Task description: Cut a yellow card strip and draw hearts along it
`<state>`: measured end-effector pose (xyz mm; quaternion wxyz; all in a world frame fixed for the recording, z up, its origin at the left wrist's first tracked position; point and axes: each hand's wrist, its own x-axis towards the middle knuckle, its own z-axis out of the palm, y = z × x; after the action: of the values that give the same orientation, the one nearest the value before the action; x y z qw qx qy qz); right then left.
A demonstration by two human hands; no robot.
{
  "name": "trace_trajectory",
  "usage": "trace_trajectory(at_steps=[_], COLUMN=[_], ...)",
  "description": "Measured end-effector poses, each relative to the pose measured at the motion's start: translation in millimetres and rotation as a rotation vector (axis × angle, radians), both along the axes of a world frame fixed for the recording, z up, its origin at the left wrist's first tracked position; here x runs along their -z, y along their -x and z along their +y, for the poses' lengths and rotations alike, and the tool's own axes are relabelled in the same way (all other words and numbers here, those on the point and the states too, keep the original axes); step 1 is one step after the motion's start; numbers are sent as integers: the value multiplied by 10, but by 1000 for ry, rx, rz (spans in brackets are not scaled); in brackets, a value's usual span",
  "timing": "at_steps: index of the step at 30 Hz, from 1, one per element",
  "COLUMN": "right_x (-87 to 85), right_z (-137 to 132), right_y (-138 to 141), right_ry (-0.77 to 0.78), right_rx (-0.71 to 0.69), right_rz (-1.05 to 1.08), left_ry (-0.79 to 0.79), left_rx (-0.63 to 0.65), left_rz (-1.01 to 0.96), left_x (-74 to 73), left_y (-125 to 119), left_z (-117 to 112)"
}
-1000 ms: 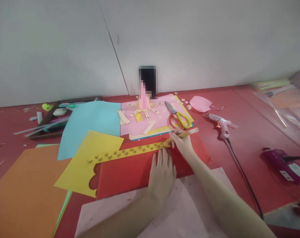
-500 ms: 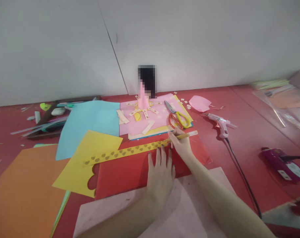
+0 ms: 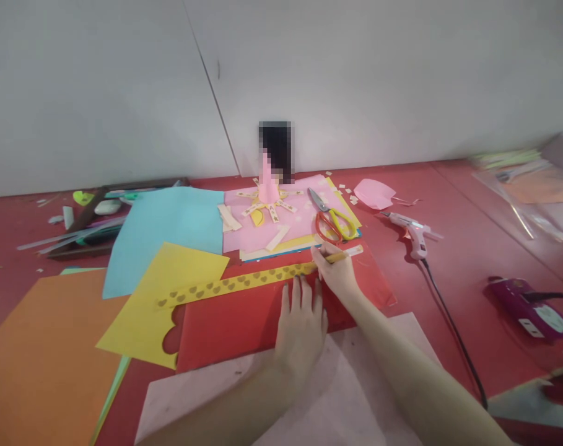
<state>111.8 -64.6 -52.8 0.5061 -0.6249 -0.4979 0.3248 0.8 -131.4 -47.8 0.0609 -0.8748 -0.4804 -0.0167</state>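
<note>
My left hand (image 3: pixel 302 316) lies flat with its fingers stretched out on a sheet of red paper (image 3: pixel 235 325). Its fingertips touch the lower edge of a yellow ruler-like strip printed with hearts (image 3: pixel 230 285). Pinched in my right hand (image 3: pixel 337 272) is a slim yellow pencil (image 3: pixel 339 256), its back end pointing right. The pencil's tip is hidden near the strip's right end, close to my left fingertips. The strip's left end crosses a yellow sheet with a scalloped cutout (image 3: pixel 146 316).
Beyond the red paper lie scissors (image 3: pixel 330 217) and a pink cone with paper strips around its base (image 3: pixel 268 191). A corded glue gun (image 3: pixel 415 235) rests at right, near a purple power socket (image 3: pixel 529 310). Blue paper (image 3: pixel 170 229) and orange paper (image 3: pixel 53 341) spread at left.
My right hand has shifted slightly left along the strip with the pencil. My left hand and the strip stay nearly in place.
</note>
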Motion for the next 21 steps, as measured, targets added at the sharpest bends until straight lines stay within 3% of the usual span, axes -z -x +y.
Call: trace_trajectory(at_steps=[21], right_x=[3], right_z=[-2], right_y=[0], right_ry=[25], right_rx=[-7], right_rz=[-35], left_ry=[15], left_rx=[6], left_rz=[-8], left_x=[43], left_y=[-2], left_z=[0])
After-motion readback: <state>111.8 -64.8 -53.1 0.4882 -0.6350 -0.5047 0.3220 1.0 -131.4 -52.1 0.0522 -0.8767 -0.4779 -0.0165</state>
